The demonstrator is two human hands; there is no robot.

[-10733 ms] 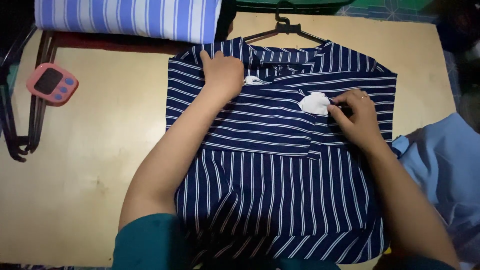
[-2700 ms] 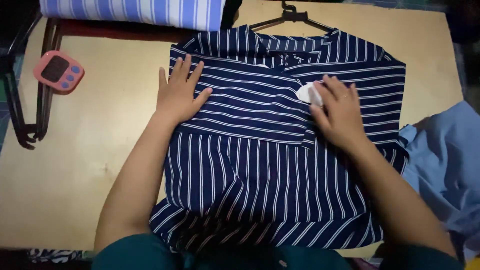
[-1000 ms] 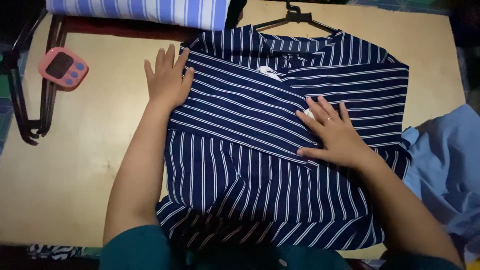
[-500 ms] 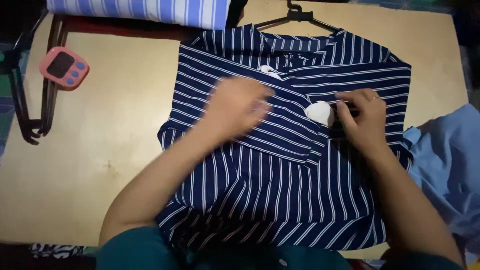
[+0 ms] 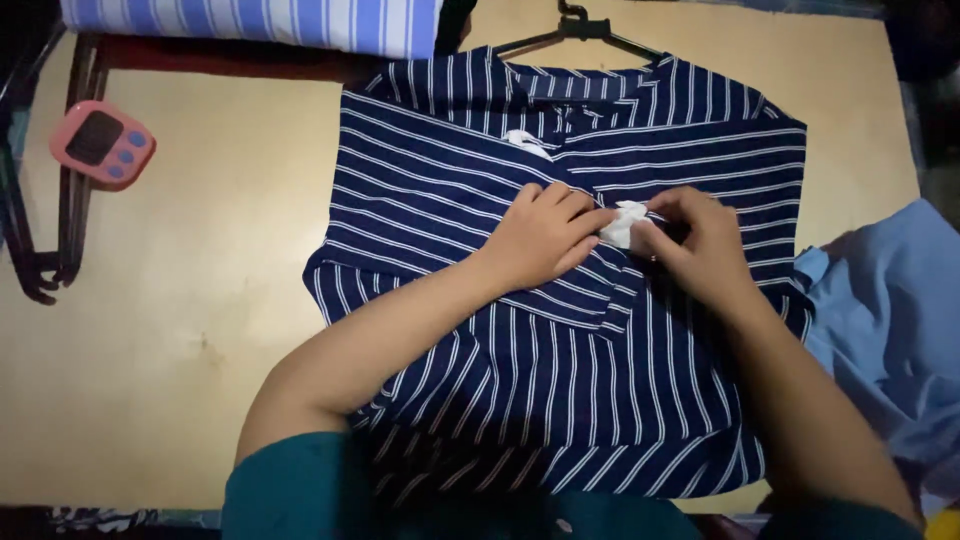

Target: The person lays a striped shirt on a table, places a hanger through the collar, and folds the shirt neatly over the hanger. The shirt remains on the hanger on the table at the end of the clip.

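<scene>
While two hands (image 5: 545, 235) (image 5: 700, 240) pinch one tag (image 5: 625, 222).

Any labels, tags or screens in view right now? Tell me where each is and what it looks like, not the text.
White tag: small and crumpled, mid-chest on the striped shirt, pinched between left hand and right hand.
White neck label: small, below the collar.
Pink timer: rounded square, dark screen, blue buttons, table's left side.
</scene>
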